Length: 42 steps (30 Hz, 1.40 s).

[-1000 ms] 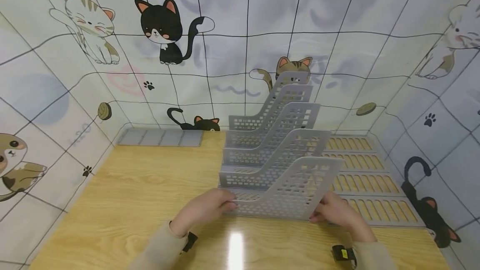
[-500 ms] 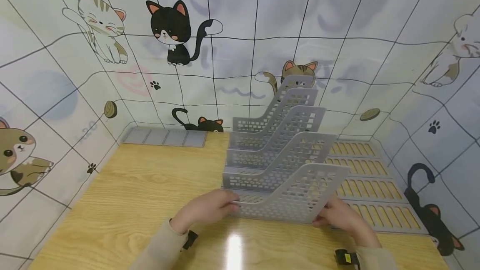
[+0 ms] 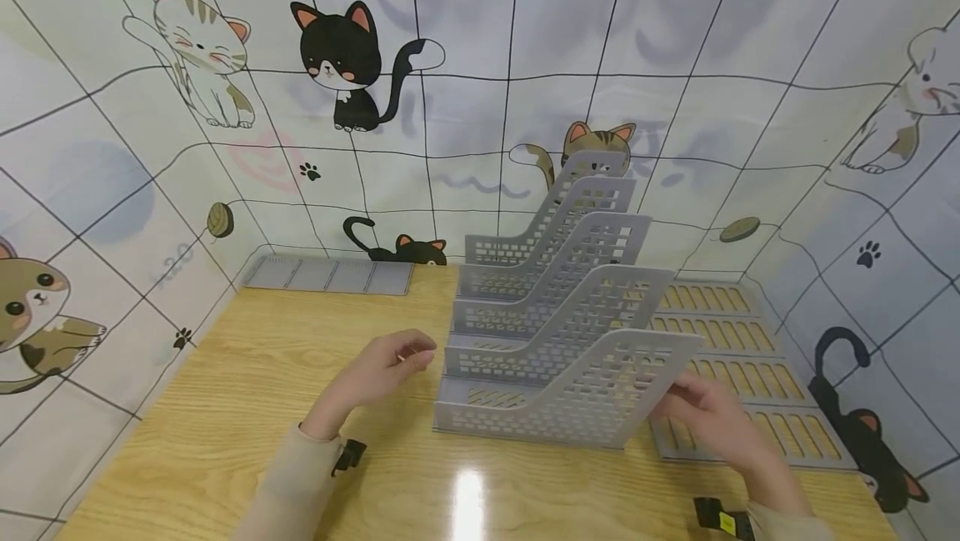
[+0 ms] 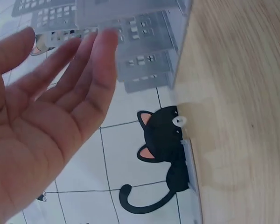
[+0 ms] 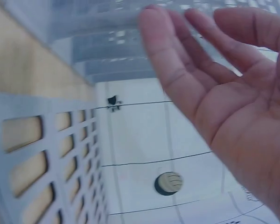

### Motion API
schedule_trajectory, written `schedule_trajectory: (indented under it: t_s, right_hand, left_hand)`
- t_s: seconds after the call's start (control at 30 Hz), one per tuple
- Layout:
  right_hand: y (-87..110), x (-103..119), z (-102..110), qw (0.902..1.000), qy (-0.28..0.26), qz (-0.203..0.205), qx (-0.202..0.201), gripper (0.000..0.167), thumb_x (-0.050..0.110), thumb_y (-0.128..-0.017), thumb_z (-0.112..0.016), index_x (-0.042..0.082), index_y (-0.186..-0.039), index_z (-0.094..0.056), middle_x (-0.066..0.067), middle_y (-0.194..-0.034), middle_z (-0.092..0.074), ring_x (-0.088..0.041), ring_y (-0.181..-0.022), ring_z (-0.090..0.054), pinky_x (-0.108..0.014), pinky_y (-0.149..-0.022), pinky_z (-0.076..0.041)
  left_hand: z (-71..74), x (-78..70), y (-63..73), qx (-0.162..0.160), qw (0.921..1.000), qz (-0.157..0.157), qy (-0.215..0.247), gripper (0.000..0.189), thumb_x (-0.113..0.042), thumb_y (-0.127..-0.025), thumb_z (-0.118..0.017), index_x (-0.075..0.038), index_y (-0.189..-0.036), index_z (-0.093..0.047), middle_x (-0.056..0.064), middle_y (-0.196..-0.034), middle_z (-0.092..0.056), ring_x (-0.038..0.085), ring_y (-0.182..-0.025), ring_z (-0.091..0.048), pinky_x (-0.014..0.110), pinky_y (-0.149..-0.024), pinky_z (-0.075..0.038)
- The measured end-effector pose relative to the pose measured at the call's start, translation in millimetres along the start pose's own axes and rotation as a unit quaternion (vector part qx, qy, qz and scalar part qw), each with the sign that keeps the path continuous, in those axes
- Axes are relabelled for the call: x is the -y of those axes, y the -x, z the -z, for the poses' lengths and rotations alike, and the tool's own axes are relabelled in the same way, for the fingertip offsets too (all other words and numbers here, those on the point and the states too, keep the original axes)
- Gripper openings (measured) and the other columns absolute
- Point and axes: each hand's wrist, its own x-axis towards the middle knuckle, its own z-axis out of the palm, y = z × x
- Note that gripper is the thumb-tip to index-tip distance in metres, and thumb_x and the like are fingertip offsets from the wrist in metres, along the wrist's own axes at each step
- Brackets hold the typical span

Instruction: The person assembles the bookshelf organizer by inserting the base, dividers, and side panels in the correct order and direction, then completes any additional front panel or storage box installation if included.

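Note:
A grey plastic file rack stands upright on the table, its several perforated dividers lined up front to back, each low at the left and tall at the right. Just off its left side, my left hand hangs with loosely bent fingers, holding nothing. The left wrist view shows that palm bare, fingertips overlapping the dividers. My right hand is by the rack's right edge, its fingertips partly behind the front divider. In the right wrist view its fingers are relaxed, with nothing gripped, close to the rack's side.
A flat grey slotted panel lies along the right of the wooden table. Against the back wall at the left is a narrow grey panel with dividing lines. Cat-printed sheeting encloses the table at the back and sides.
Both hands have let go of the front divider's lower corners. The left moved back and up to the left; the right shifted right and slightly back. The rack stays in place.

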Motion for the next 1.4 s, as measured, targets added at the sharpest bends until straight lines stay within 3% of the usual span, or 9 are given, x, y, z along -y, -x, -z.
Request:
schedule_trajectory:
  t_s: [0.13,0.27,0.53,0.77,1.0,1.23,1.4]
  right_hand:
    - [3.6,16.0,-1.5,0.9972,0.031,0.048,-0.047,0.045,-0.011,-0.101,-0.054,0.003,-0.144,-0.058,0.017,-0.123,-0.069,-0.003,-0.102,-0.068,-0.026,-0.077,-0.058]
    - [4.6,30.8,-2.1,0.994,0.044,0.079,-0.062,0.049,-0.016,-0.098,-0.054,-0.006,-0.146,-0.051,0.013,-0.133,-0.065,-0.004,-0.112,-0.067,-0.024,-0.083,-0.058]
    - [3.7,50.5,-15.4,0.9815,0.023,0.148,-0.12,0.048,-0.025,-0.093,-0.055,-0.011,-0.138,-0.056,0.002,-0.132,-0.067,-0.006,-0.114,-0.066,-0.018,-0.087,-0.056]
    - [-0.1,60.0,-27.0,0.9635,0.0,0.184,-0.194,0.03,-0.026,-0.091,-0.054,-0.013,-0.116,-0.065,0.0,-0.117,-0.072,-0.008,-0.103,-0.069,-0.016,-0.083,-0.056]
    - [-5.8,57.0,-28.5,0.9413,-0.076,0.263,-0.198,0.029,-0.029,-0.089,-0.055,-0.021,-0.115,-0.063,-0.011,-0.113,-0.072,-0.015,-0.098,-0.068,-0.017,-0.085,-0.055]
    - [-2.2,55.7,-23.7,0.9416,-0.084,0.257,-0.201,0.03,-0.029,-0.088,-0.057,-0.02,-0.116,-0.063,-0.011,-0.113,-0.073,-0.014,-0.099,-0.069,-0.017,-0.086,-0.055]
    - [2.0,55.2,-16.1,0.9455,-0.089,0.245,-0.195,0.028,-0.029,-0.088,-0.056,-0.02,-0.114,-0.063,-0.01,-0.112,-0.073,-0.014,-0.098,-0.069,-0.018,-0.085,-0.055]
  left_hand:
    - [-4.1,9.2,-4.7,-0.073,0.9973,0.005,-0.004,0.027,-0.015,-0.104,-0.062,-0.001,-0.127,-0.065,0.016,-0.119,-0.07,0.027,-0.108,-0.067,0.039,-0.088,-0.056]
    - [-12.9,17.8,-9.2,-0.095,0.9955,0.008,0.005,0.031,-0.011,-0.103,-0.063,0.003,-0.13,-0.061,0.022,-0.123,-0.067,0.031,-0.11,-0.067,0.042,-0.091,-0.056]
    - [-28.5,25.6,-15.5,-0.021,0.9996,0.001,0.017,0.034,-0.012,-0.104,-0.062,0.002,-0.135,-0.06,0.016,-0.127,-0.068,0.032,-0.113,-0.068,0.043,-0.093,-0.057]
    - [-37.2,29.8,-24.2,0.007,0.9999,0.006,0.006,0.028,-0.011,-0.103,-0.062,-0.008,-0.131,-0.068,0.006,-0.119,-0.072,0.023,-0.105,-0.069,0.04,-0.091,-0.057]
    - [-37.4,22.2,-32.2,0.022,0.9989,0.015,-0.038,0.021,-0.006,-0.101,-0.064,-0.011,-0.118,-0.075,0.005,-0.107,-0.072,0.018,-0.097,-0.066,0.038,-0.086,-0.057]
    - [-34.3,13.8,-35.1,0.031,0.9972,0.011,-0.067,0.027,-0.003,-0.101,-0.06,-0.014,-0.122,-0.075,0.005,-0.101,-0.065,0.016,-0.091,-0.058,0.039,-0.083,-0.054]
    - [-30.3,10.5,-32.3,0.038,0.9977,-0.007,-0.056,0.028,-0.001,-0.102,-0.057,-0.01,-0.125,-0.071,0.006,-0.102,-0.062,0.017,-0.093,-0.056,0.041,-0.087,-0.052]
